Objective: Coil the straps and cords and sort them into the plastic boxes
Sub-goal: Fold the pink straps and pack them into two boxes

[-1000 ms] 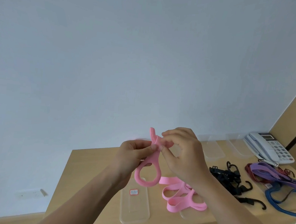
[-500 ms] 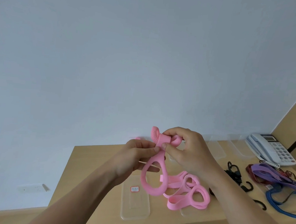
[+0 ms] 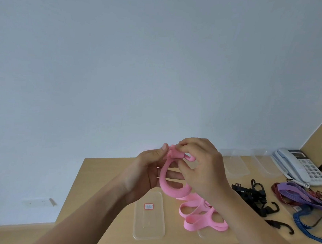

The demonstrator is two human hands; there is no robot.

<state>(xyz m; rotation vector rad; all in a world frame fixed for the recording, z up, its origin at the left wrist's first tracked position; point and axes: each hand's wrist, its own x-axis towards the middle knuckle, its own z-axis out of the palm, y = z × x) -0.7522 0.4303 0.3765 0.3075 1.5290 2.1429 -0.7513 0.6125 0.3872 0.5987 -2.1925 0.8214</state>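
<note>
Now | head view: we hold the pink strap (image 3: pixel 163 181) above the table (image 3: pixel 103 175) | left hand (image 3: pixel 145 176) pinches its loop under the thumb | right hand (image 3: pixel 202 168) fingers curl around the folded top | loose end lies beside a clear plastic box (image 3: pixel 148 225).

Strap (image 3: pixel 170 192) loop is bigger than a second ago. The end that stuck up above the hands is now wrapped round the loop's top. Right hand (image 3: pixel 200 168) has shifted onto that wrap and pinches it. Left hand (image 3: pixel 145 174) lower fingers are now straight, poking through the loop.
</note>
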